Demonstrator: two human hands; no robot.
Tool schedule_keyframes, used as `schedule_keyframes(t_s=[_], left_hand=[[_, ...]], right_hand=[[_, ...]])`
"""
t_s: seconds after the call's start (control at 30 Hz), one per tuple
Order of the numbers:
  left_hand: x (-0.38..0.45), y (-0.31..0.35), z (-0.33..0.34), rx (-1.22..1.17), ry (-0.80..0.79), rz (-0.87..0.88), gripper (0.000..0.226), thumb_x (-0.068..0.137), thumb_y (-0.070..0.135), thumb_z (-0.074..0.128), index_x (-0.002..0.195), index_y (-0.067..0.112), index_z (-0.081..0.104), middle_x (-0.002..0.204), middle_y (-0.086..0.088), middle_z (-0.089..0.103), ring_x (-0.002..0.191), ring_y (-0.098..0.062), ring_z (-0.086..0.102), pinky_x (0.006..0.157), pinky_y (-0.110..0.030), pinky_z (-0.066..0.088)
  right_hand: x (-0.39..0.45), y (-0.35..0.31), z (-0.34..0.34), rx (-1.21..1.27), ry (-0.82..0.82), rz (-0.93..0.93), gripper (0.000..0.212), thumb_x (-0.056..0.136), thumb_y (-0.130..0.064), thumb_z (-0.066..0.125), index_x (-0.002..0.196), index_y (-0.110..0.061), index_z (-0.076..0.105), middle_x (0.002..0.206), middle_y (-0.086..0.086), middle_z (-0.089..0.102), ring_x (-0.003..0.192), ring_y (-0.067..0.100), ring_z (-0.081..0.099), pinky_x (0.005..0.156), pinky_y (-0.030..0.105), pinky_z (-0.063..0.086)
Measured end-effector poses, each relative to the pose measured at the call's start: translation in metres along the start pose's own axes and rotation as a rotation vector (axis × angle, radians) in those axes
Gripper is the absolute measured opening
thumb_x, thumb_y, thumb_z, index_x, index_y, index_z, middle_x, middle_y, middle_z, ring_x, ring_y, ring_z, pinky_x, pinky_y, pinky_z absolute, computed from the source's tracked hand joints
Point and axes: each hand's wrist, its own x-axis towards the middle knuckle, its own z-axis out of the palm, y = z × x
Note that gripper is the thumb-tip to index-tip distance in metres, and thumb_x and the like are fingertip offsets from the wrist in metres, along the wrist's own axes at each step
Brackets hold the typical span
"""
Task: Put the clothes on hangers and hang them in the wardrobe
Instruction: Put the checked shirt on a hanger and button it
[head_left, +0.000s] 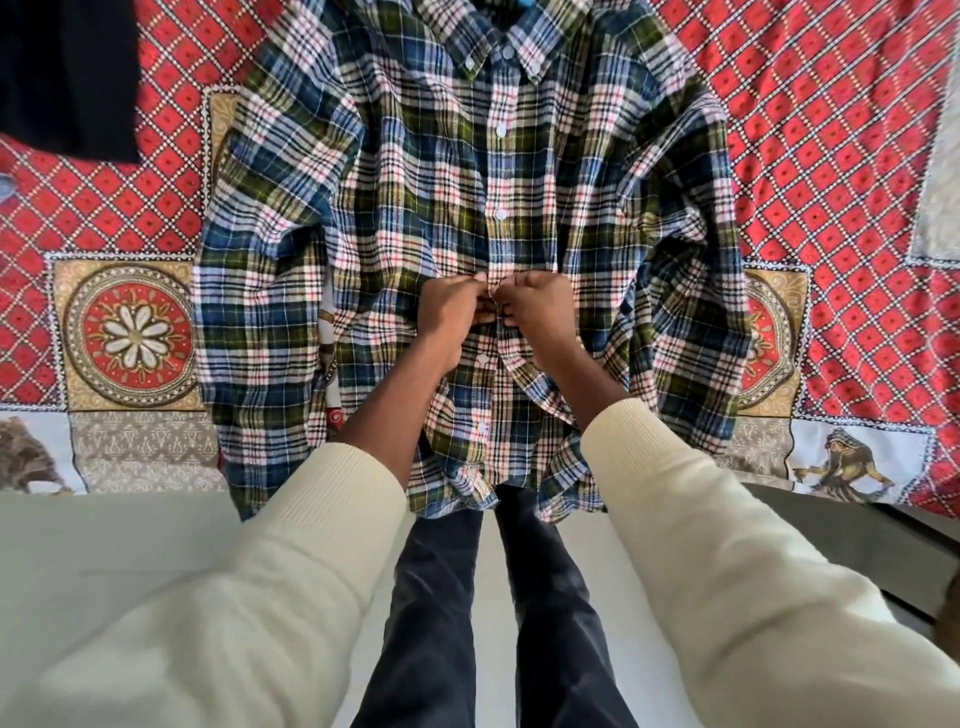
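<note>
A plaid shirt (415, 182) in blue, green, white and red lies face up and spread flat on the bed, collar at the top of the view. Its front placket has white buttons, closed from the collar down to my hands. My left hand (452, 312) and my right hand (540, 309) meet at the placket in the middle of the shirt. Both pinch the fabric edges there, fingers curled, knuckles touching. A bit of blue at the collar (525, 4) may be a hanger; I cannot tell.
The bed carries a red patterned cover (831, 156) with medallion and figure prints. A black garment (67, 78) lies at the top left. The bed's edge runs below the shirt hem, with pale floor (130, 545) and my legs beneath.
</note>
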Motion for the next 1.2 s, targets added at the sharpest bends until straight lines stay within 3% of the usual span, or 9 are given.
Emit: schedule_keyframes(t_s=[0.2, 0.33, 0.47, 0.57, 0.63, 0.7, 0.83, 1.03, 1.2], left_hand=[[0.004, 0.007, 0.000, 0.088, -0.013, 0.004, 0.009, 0.084, 0.012, 0.076, 0.083, 0.003, 0.073, 0.081, -0.009, 0.074, 0.072, -0.020, 0.070, 0.064, -0.030, 0.061], [0.005, 0.002, 0.000, 0.150, 0.015, 0.073, 0.009, 0.090, 0.007, 0.067, 0.084, 0.009, 0.073, 0.084, -0.007, 0.074, 0.076, -0.021, 0.070, 0.062, -0.030, 0.060], [0.002, -0.004, 0.004, 0.264, 0.061, 0.210, 0.025, 0.094, 0.009, 0.062, 0.074, 0.023, 0.065, 0.080, -0.005, 0.069, 0.066, -0.025, 0.061, 0.054, -0.035, 0.053], [0.003, -0.009, 0.006, 0.362, 0.084, 0.293, 0.013, 0.096, 0.011, 0.060, 0.092, 0.017, 0.070, 0.095, -0.003, 0.070, 0.070, -0.023, 0.065, 0.054, -0.034, 0.055], [0.006, -0.013, 0.005, 0.392, 0.088, 0.307, 0.014, 0.096, 0.011, 0.059, 0.107, 0.013, 0.068, 0.104, -0.007, 0.069, 0.070, -0.014, 0.062, 0.052, -0.026, 0.053], [0.009, -0.014, 0.000, 0.272, 0.053, 0.280, 0.025, 0.094, 0.006, 0.061, 0.117, 0.017, 0.061, 0.105, -0.009, 0.069, 0.073, -0.014, 0.064, 0.058, -0.027, 0.057], [0.012, -0.009, -0.010, -0.092, -0.042, 0.153, 0.046, 0.090, 0.000, 0.064, 0.123, 0.026, 0.046, 0.099, -0.009, 0.066, 0.077, -0.014, 0.064, 0.061, -0.026, 0.055], [0.016, -0.005, -0.014, -0.105, -0.110, 0.096, 0.042, 0.088, 0.002, 0.067, 0.119, 0.023, 0.048, 0.100, -0.008, 0.068, 0.073, -0.011, 0.062, 0.062, -0.021, 0.054], [0.024, 0.004, -0.022, 0.013, -0.186, 0.087, 0.032, 0.085, 0.003, 0.072, 0.107, 0.014, 0.052, 0.087, -0.005, 0.068, 0.060, -0.014, 0.062, 0.059, -0.030, 0.056]], right_hand=[[0.002, 0.007, 0.007, -0.182, 0.047, -0.124, 0.009, 0.082, -0.002, 0.071, 0.074, -0.005, 0.068, 0.074, 0.013, 0.071, 0.064, 0.029, 0.068, 0.057, 0.042, 0.059], [0.002, 0.005, -0.001, -0.245, -0.023, -0.157, 0.005, 0.087, -0.006, 0.069, 0.083, -0.003, 0.069, 0.075, 0.008, 0.070, 0.061, 0.018, 0.063, 0.054, 0.031, 0.056], [0.002, 0.008, -0.007, -0.266, -0.024, -0.208, 0.009, 0.090, -0.008, 0.063, 0.084, -0.005, 0.069, 0.077, 0.012, 0.070, 0.063, 0.023, 0.061, 0.058, 0.040, 0.055], [0.000, 0.007, -0.003, -0.352, 0.006, -0.242, 0.016, 0.094, -0.005, 0.057, 0.085, -0.002, 0.069, 0.073, 0.008, 0.066, 0.055, 0.016, 0.054, 0.046, 0.024, 0.047], [0.000, 0.005, 0.000, -0.395, 0.022, -0.268, 0.019, 0.094, -0.001, 0.053, 0.083, 0.002, 0.068, 0.072, 0.013, 0.067, 0.051, 0.014, 0.049, 0.041, 0.025, 0.043], [0.002, 0.002, 0.002, -0.440, 0.014, -0.267, 0.019, 0.092, 0.002, 0.051, 0.084, 0.000, 0.068, 0.075, 0.013, 0.067, 0.052, 0.015, 0.050, 0.045, 0.031, 0.046], [0.008, -0.002, -0.002, -0.308, -0.056, -0.146, 0.010, 0.094, -0.007, 0.061, 0.091, -0.008, 0.070, 0.079, 0.000, 0.065, 0.062, 0.012, 0.053, 0.051, 0.026, 0.045], [0.017, -0.016, -0.011, -0.195, -0.165, 0.013, 0.008, 0.092, -0.011, 0.066, 0.085, -0.008, 0.069, 0.072, 0.004, 0.065, 0.059, 0.011, 0.058, 0.060, 0.028, 0.054], [0.024, -0.017, 0.002, -0.372, -0.021, -0.026, 0.008, 0.089, -0.005, 0.067, 0.082, -0.003, 0.071, 0.076, 0.013, 0.071, 0.057, 0.015, 0.061, 0.057, 0.032, 0.056]])
